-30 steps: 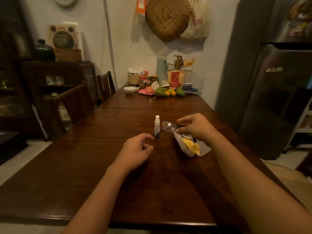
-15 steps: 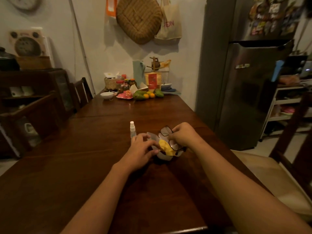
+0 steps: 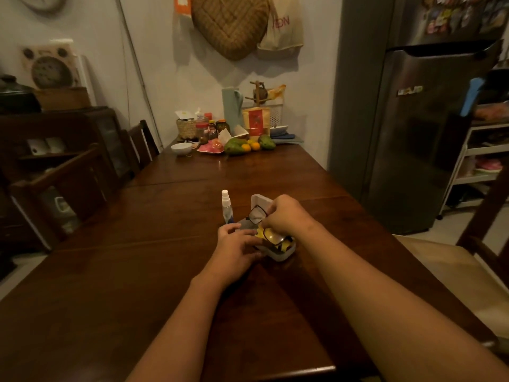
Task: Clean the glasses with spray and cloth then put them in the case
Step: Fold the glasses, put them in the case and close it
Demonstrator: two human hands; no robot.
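Over at the far left of the frame, a dark wooden cabinet (image 3: 63, 150) stands against the wall, with two chairs (image 3: 82, 183) tucked in at the left edge of the desk (image 3: 137, 285). Moving in toward the centre, there's the little spray bottle (image 3: 227, 208), upright on the dark wood, white nozzle on top, just beside the left hand's fingertips. That left hand (image 3: 234, 250) lies low on the desk with the fingers curled loosely against the near-left side of the case (image 3: 278, 253); whether it actually grips the case or only steadies it, I cannot tell from here. The case itself is white and open, its lid (image 3: 260, 204) standing up at the back, and a yellow cloth (image 3: 261, 233) shows inside the tray. And here are the glasses (image 3: 265, 226), dark-framed, tilted over the open case, one lens up against the lid and the other down over the yellow cloth. The right hand (image 3: 286, 216) is pinched closed on the frame from above, fingers bunched tight over it. Up at the far end of the desk, in the upper middle of the frame, sits a white bowl (image 3: 181, 148), fruit (image 3: 245, 146) and jars. On the right, a tall steel fridge (image 3: 418, 119) fills the upper right corner.
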